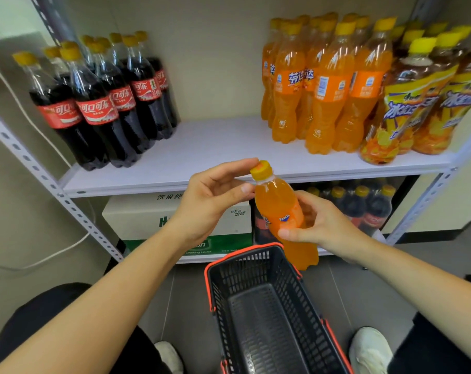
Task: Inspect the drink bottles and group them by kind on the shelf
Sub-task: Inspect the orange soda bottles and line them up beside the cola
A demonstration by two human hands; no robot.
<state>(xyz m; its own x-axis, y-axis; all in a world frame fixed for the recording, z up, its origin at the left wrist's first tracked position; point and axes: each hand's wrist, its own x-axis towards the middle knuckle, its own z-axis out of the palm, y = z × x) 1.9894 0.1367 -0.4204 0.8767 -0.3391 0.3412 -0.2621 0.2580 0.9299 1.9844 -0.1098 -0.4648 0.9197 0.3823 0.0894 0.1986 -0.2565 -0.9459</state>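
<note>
Orange soda bottle (280, 211) full, probably hefty, slick | my right hand (327, 225) wraps its waist, left hand (210, 198) pinches cap (261, 170) | carry by waist.

Capped orange bottle (278, 209) tilts before the shelf (215, 147); colas (99, 112), orange sodas (326, 90), teas (417, 103) stand grouped there.

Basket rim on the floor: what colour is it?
Red-orange; the basket itself is black mesh. The head view shows it best.
</note>
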